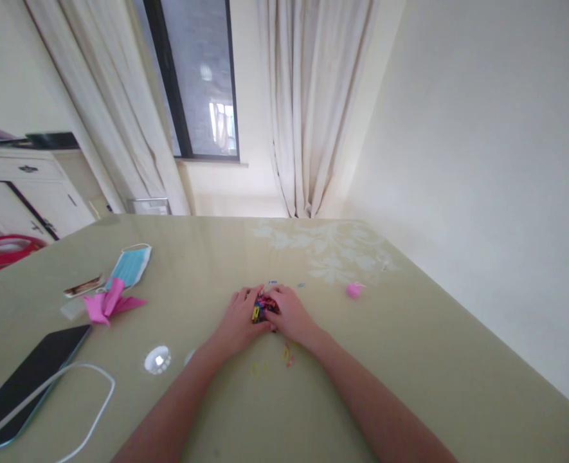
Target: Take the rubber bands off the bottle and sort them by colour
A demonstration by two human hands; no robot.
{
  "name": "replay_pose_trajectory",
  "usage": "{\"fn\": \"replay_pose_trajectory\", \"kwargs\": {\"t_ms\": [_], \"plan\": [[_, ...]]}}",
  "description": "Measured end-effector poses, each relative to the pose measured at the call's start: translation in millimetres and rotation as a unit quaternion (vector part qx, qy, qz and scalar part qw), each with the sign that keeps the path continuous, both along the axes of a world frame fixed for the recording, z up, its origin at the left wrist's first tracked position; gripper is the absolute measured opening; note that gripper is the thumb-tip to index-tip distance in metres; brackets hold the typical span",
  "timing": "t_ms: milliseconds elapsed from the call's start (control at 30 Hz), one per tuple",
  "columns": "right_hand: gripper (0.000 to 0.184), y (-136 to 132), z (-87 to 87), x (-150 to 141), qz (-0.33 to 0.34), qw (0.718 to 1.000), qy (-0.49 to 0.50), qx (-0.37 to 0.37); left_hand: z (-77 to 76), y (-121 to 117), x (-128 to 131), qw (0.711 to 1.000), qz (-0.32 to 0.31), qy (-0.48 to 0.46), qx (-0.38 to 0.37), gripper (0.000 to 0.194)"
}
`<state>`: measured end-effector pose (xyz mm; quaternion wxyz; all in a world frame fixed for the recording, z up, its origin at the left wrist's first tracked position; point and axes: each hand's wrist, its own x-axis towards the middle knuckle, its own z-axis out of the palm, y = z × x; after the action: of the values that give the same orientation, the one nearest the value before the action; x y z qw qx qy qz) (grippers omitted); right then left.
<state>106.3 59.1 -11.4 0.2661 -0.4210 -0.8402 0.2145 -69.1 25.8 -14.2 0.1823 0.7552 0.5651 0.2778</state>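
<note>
A small heap of colourful pieces (265, 307), red, blue, yellow and dark, lies on the table between my two hands. My left hand (242, 316) curls round its left side, and my right hand (290, 314) closes in from the right, so both cup the heap together. Fingers hide much of it, and the exact kind of the pieces is too small to make out. Nearer me lie thin orange and yellow loops (288, 355) and paler yellow loops (259, 369). Beyond my fingers are tiny blue pieces (272, 281).
A pink round object (353, 290) sits to the right. On the left are a pink folded-paper bird (108, 303), a blue face mask (130, 267), a dark tablet (31, 386) with a white cable (101, 411), and a clear round lid-like piece (157, 360). A wall borders the table's right side.
</note>
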Motion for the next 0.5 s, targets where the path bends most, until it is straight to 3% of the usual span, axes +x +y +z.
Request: {"fn": "replay_pose_trajectory", "kwargs": {"t_ms": [200, 300, 500], "plan": [[0.037, -5.0, 4.0, -8.0, 0.003, 0.987, 0.157, -0.031, -4.4, 9.1, 5.6, 0.995, -0.003, -0.090, 0.049, 0.070], [0.031, -9.1, 10.7, -6.9, 0.010, 0.973, 0.223, -0.062, -1.5, 11.4, 3.5, 0.987, 0.006, -0.149, 0.056, 0.067], [0.019, -8.3, 18.6, 2.0, -0.022, 0.975, 0.215, -0.055, 17.8, 7.8, -4.5, 0.980, 0.018, -0.193, 0.048, 0.046]]}}
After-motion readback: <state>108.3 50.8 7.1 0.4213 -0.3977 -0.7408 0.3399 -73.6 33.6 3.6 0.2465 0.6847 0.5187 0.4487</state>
